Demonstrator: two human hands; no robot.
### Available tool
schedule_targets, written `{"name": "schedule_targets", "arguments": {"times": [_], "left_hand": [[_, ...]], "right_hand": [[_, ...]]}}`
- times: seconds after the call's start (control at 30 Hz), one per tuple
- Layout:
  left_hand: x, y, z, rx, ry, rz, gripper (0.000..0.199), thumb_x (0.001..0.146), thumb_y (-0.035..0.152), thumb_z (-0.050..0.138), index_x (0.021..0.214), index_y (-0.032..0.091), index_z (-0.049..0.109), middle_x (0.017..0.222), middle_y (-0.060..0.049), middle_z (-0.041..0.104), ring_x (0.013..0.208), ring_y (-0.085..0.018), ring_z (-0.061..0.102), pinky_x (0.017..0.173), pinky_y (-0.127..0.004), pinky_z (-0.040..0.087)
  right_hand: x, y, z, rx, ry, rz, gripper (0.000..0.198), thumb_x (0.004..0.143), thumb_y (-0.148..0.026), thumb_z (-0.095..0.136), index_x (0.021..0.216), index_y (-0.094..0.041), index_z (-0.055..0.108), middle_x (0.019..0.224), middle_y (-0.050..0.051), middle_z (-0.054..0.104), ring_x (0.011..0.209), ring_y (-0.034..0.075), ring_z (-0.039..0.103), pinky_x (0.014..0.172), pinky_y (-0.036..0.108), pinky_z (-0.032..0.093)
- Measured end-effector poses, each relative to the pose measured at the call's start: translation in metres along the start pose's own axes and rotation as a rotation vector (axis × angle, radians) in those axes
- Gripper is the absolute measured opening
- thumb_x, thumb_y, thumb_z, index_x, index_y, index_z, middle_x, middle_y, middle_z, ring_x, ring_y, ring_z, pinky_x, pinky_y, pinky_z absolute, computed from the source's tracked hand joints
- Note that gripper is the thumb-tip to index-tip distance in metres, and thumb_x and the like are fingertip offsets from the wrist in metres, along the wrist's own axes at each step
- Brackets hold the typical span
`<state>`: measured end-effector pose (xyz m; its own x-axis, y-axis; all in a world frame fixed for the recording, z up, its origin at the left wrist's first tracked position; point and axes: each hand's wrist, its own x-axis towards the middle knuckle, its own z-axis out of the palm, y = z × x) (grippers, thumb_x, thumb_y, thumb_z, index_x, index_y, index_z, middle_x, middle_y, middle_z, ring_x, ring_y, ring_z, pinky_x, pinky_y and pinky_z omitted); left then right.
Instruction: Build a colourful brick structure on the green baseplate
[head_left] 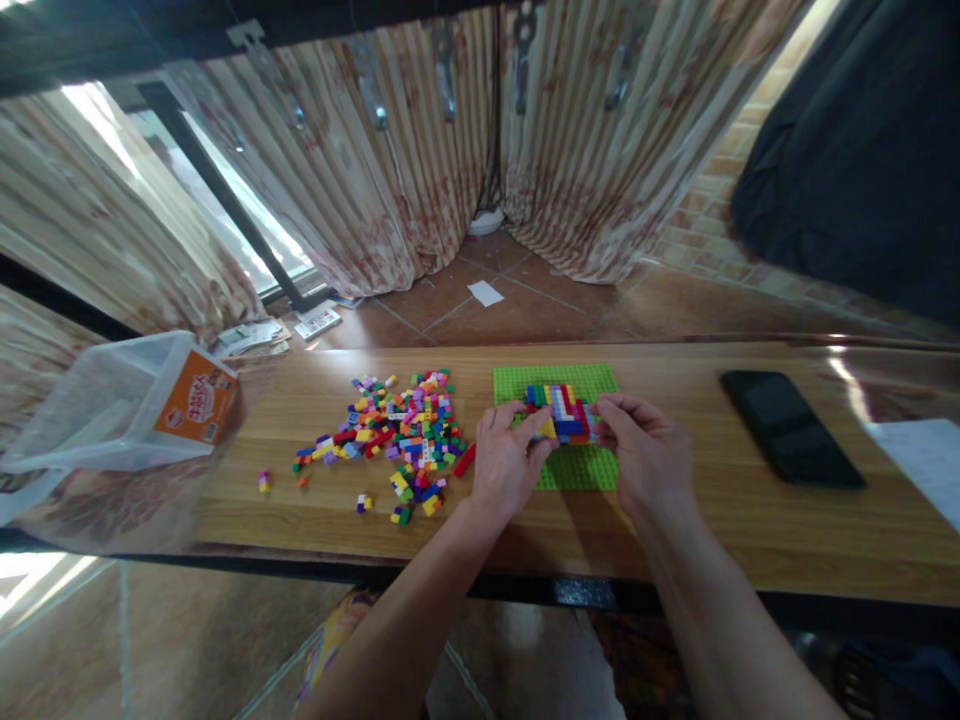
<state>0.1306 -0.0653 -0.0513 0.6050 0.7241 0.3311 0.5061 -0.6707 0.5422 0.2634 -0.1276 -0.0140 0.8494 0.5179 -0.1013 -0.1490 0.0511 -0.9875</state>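
A multicoloured toy brick build (564, 408) is over the green baseplate (574, 473), with rows of blue, white, red, yellow and green. Whether it is pressed onto the plate or held just above it, I cannot tell. The thumb and forefinger of my left hand (504, 462) are closed on its left end, at a yellow brick (547, 429). On the other side, my right hand (654, 452) has its fingertips pinched together at the build's right end. Those fingers hide any small brick between them.
Many loose toy bricks (420, 420) lie heaped on the wooden table (255, 430), left of the baseplate. A long red brick (465, 460) rests beside my left hand. A black phone (791, 428) and white paper (919, 455) lie at right; a clear plastic bin (112, 400) stands far left.
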Motion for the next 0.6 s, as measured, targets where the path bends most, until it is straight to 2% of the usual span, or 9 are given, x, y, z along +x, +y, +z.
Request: {"name": "schedule_targets", "arguments": {"times": [0.23, 0.37, 0.6], "left_hand": [[0.0, 0.002, -0.001, 0.004, 0.014, -0.047, 0.051, 0.083, 0.034, 0.067, 0.132, 0.022, 0.058, 0.12, -0.009, 0.058, 0.109, -0.027, 0.05, 0.099, -0.043, 0.043], [0.001, 0.004, -0.004, -0.019, 0.008, -0.018, 0.047, 0.083, 0.032, 0.067, 0.129, 0.023, 0.061, 0.118, -0.008, 0.059, 0.108, -0.026, 0.051, 0.098, -0.042, 0.042], [0.004, 0.004, -0.007, 0.0, -0.075, 0.077, 0.034, 0.09, 0.028, 0.057, 0.123, 0.027, 0.065, 0.116, -0.007, 0.061, 0.108, -0.024, 0.052, 0.094, -0.042, 0.041]], "right_hand": [[0.015, 0.016, -0.006, -0.17, 0.037, -0.064, 0.029, 0.06, -0.037, 0.073, 0.079, -0.017, 0.069, 0.071, 0.002, 0.069, 0.06, 0.014, 0.059, 0.057, 0.029, 0.049], [0.015, 0.016, -0.004, -0.113, -0.003, -0.03, 0.028, 0.057, -0.035, 0.074, 0.078, -0.017, 0.069, 0.071, 0.003, 0.069, 0.063, 0.014, 0.061, 0.059, 0.028, 0.05], [0.011, 0.009, -0.003, -0.128, -0.037, -0.001, 0.029, 0.057, -0.036, 0.073, 0.078, -0.016, 0.07, 0.073, 0.003, 0.069, 0.065, 0.014, 0.062, 0.059, 0.027, 0.047]]}}
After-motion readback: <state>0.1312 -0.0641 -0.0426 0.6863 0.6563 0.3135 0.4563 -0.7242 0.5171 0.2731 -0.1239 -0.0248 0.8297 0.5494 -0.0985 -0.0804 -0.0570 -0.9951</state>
